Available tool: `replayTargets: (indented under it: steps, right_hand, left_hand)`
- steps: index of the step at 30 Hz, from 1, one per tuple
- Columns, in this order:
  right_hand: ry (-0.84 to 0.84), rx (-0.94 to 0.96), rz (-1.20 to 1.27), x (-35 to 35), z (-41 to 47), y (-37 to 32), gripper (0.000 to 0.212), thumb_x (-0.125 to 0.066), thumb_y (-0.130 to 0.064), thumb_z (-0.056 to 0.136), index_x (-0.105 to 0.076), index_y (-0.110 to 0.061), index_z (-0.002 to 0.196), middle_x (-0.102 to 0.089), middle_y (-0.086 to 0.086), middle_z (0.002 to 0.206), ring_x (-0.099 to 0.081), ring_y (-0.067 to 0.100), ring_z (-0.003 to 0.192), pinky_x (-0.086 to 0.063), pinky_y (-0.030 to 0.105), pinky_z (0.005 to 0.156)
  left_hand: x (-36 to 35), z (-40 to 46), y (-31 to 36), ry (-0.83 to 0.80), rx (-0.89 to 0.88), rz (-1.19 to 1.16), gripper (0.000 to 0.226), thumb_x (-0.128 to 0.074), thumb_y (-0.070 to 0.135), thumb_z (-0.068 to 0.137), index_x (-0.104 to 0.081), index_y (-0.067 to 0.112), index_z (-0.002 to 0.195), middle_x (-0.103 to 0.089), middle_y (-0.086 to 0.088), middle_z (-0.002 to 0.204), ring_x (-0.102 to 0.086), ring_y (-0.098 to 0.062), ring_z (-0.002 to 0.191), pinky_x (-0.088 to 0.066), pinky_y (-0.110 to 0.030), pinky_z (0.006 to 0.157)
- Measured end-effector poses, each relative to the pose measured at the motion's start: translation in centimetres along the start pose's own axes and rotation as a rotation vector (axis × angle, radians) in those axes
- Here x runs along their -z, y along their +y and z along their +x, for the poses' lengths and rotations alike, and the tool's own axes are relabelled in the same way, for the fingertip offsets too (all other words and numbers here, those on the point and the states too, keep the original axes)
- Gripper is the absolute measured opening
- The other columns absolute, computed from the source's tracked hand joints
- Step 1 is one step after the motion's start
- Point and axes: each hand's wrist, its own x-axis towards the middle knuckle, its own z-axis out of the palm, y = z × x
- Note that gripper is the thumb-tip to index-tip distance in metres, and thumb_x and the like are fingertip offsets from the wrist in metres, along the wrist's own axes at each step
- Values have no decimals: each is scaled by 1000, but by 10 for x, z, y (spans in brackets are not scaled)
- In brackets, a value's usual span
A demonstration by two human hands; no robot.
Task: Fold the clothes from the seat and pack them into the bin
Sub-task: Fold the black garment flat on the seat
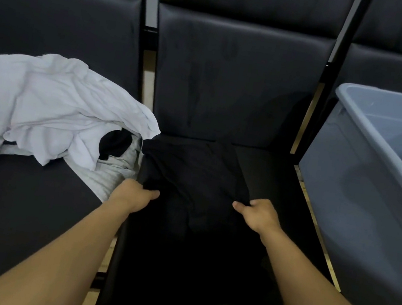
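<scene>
Black cloth, a dark garment, lies rumpled on the middle seat, pinched at its near edge by the left hand and right hand. Draw it taut and flat before folding (black on black hides creases). The grey bin at right shows nothing inside; pale clothes wait on the left seat.

Dark padded leatherette backrests with stitched horizontal seams across the top of the view. Black metal frame posts upright between neighbouring backrests, each with a pale glossy strip along it. Slivers of light wooden floor visible through the gaps between sections and along the lower edge.
</scene>
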Motion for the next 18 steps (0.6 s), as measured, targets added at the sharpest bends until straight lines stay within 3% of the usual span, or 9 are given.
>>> replayTargets:
  steps: [2, 4, 6, 7, 8, 11, 14, 16, 18]
  right_hand:
    - [54, 61, 185, 7, -4, 1, 67, -78, -50, 83, -63, -7, 133, -54, 4, 145, -53, 27, 131, -43, 40, 112]
    - [111, 201, 304, 15, -12, -2, 53, -78, -48, 84, -72, -10, 121, -40, -11, 157, -43, 18, 140, -38, 36, 114]
    - [106, 317, 470, 23, -25, -7, 24, -77, -43, 86, -81, -21, 97, -37, -22, 157, -43, 8, 139, -38, 31, 112]
    - [88, 367, 564, 27, -34, -11, 14, -77, -40, 86, -82, -27, 90, -43, -24, 153, -46, 4, 137, -39, 31, 112]
    - [70, 413, 642, 30, -42, -15, 8, -77, -37, 87, -82, -32, 90, -51, -22, 148, -50, 3, 134, -40, 32, 113]
    - [95, 557, 695, 40, -64, -26, 17, -72, -31, 92, -79, -27, 107, -73, -7, 122, -64, 6, 119, -48, 33, 107]
    - [177, 681, 626, 48, -81, -35, 20, -66, -31, 97, -78, -15, 100, -77, 2, 100, -71, 8, 97, -55, 29, 88]
    - [157, 734, 559, 50, -86, -37, 27, -67, -30, 97, -69, -18, 122, -73, -8, 115, -66, 1, 108, -54, 22, 93]
    - [96, 730, 521, 49, -86, -37, 55, -74, -28, 92, -52, -26, 143, -63, -18, 132, -59, -4, 121, -49, 17, 100]
  left_hand:
    - [9, -4, 1, 22, -68, -164, 58, -81, 57, 74, -75, 9, 106, -74, -6, 109, -70, -24, 98, -55, -41, 97]
    - [15, -4, 1, 50, -167, -330, 75, -82, 74, 57, -78, 17, 106, -64, 3, 133, -65, -17, 114, -52, -40, 104]
    - [23, -13, 5, -9, -269, -521, 40, -86, 59, 66, -82, 31, 95, -45, 16, 150, -56, -11, 127, -45, -39, 111]
    - [28, -23, 8, -69, -298, -600, 26, -87, 50, 71, -82, 38, 93, -45, 17, 151, -55, -10, 129, -42, -39, 113]
    - [30, -30, 11, -123, -321, -677, 28, -87, 45, 73, -81, 38, 99, -51, 12, 149, -57, -12, 129, -41, -41, 114]
    - [39, -49, 19, -157, -394, -785, 31, -74, 32, 89, -76, 18, 116, -72, -4, 125, -68, -19, 117, -46, -43, 109]
    - [43, -63, 29, -69, -501, -739, 23, -62, 24, 99, -73, 17, 119, -74, -2, 118, -69, -17, 114, -50, -40, 102]
    - [45, -69, 35, -20, -590, -666, 22, -60, 22, 101, -70, 25, 120, -73, 5, 118, -68, -12, 113, -51, -36, 99]
    - [45, -69, 37, 16, -647, -599, 28, -60, 22, 101, -63, 30, 127, -70, 11, 121, -65, -6, 114, -50, -32, 99]
